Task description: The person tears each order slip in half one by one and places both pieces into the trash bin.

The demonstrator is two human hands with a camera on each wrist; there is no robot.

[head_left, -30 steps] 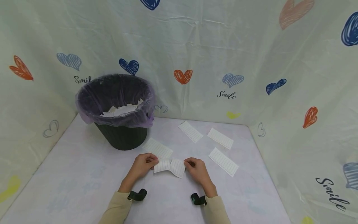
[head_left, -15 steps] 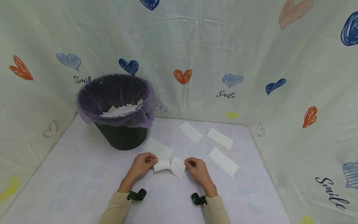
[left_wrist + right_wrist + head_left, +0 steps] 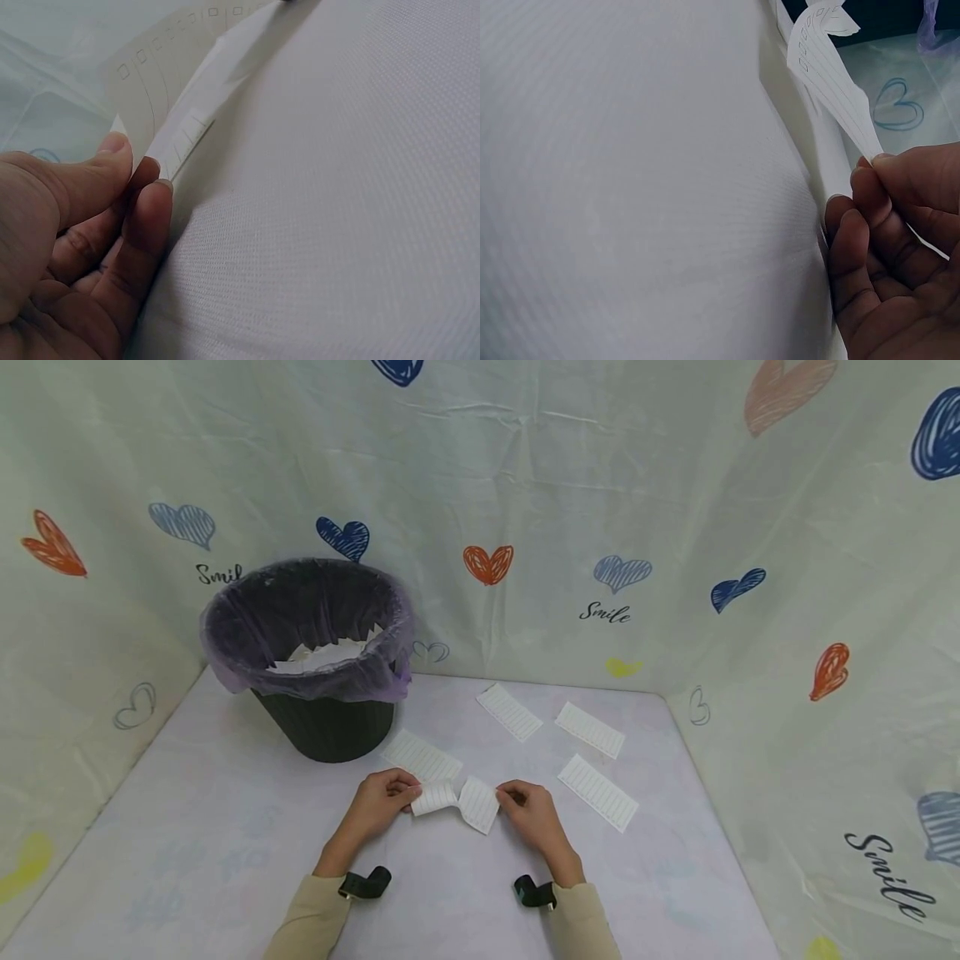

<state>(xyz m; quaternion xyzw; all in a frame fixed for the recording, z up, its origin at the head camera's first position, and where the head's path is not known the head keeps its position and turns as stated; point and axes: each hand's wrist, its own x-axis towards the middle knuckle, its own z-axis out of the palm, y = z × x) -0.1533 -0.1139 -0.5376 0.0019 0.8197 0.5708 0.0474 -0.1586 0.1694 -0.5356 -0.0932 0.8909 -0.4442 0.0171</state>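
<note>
A small lined paper slip (image 3: 478, 806) is stretched between both hands above the table, its middle bent and split from the far edge. My left hand (image 3: 378, 804) pinches the slip's left end between thumb and fingers; the left wrist view shows the slip (image 3: 191, 94) curving away from those fingertips. On the other side my right hand (image 3: 532, 814) pinches the right end, and in the right wrist view the slip (image 3: 832, 82) twists up from thumb and forefinger. Just beyond the left hand another lined slip (image 3: 422, 755) lies flat on the table.
A black bin (image 3: 330, 727) with a purple liner stands at the back left, holding white paper pieces (image 3: 322, 657). Three more slips (image 3: 510, 712), (image 3: 590, 729), (image 3: 598, 792) lie to the right on the white table (image 3: 660, 877). Heart-printed sheeting (image 3: 540, 510) encloses the back and sides.
The split in the held slip has widened, and its right half has turned further from the left half. Both hands have drawn very slightly apart.
</note>
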